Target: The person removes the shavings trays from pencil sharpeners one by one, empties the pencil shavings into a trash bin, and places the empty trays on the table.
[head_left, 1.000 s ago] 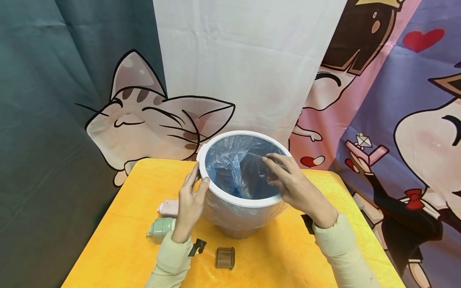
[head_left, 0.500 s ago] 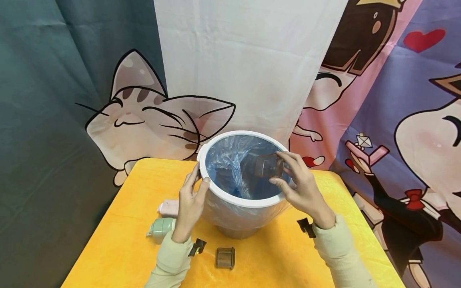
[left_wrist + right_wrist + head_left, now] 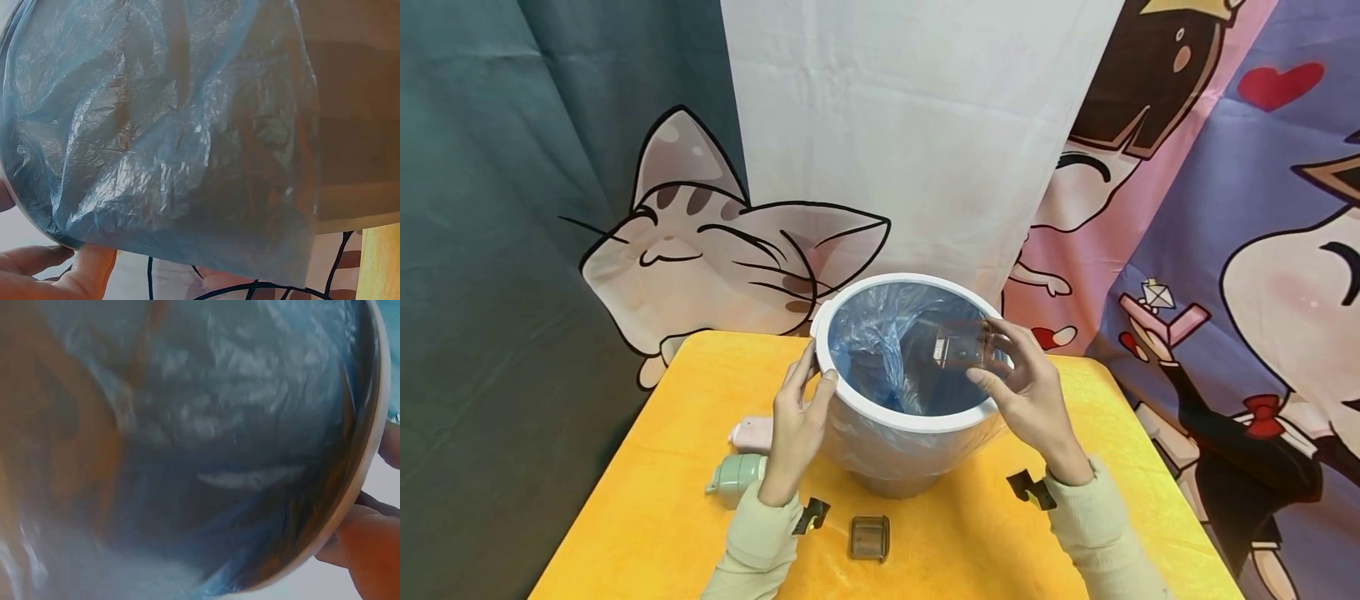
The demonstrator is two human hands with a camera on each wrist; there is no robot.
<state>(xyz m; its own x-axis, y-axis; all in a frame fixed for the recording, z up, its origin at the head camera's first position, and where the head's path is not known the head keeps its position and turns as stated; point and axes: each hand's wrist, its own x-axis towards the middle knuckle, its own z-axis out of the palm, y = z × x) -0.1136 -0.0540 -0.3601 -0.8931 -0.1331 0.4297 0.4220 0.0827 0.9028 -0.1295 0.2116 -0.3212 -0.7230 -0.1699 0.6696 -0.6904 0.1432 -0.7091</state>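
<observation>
A trash can [image 3: 880, 454] with a white rim stands on the table, lined with a thin blue plastic bag [image 3: 868, 333]. My left hand [image 3: 796, 429] grips the rim at its left side; in the left wrist view the thumb [image 3: 94, 269] lies against the bag's edge. Over the can's mouth, at the right, my right hand [image 3: 1028, 392] holds a small clear brownish plastic box [image 3: 961, 346] between thumb and fingers. In the right wrist view the bag and rim hide the box, and part of the hand [image 3: 378, 547] shows beyond the rim.
Nearer on the yellow tabletop [image 3: 970, 542] lies a small translucent brown tray-like piece [image 3: 869, 538]. A green bottle-like object [image 3: 737, 475] and a pale pink one [image 3: 751, 434] lie left of the can, partly behind the left arm. A printed curtain [image 3: 910, 167] hangs behind the table.
My right hand has turned and drawn slightly right, and more of the clear box shows above the can's mouth. My left hand stays on the rim.
</observation>
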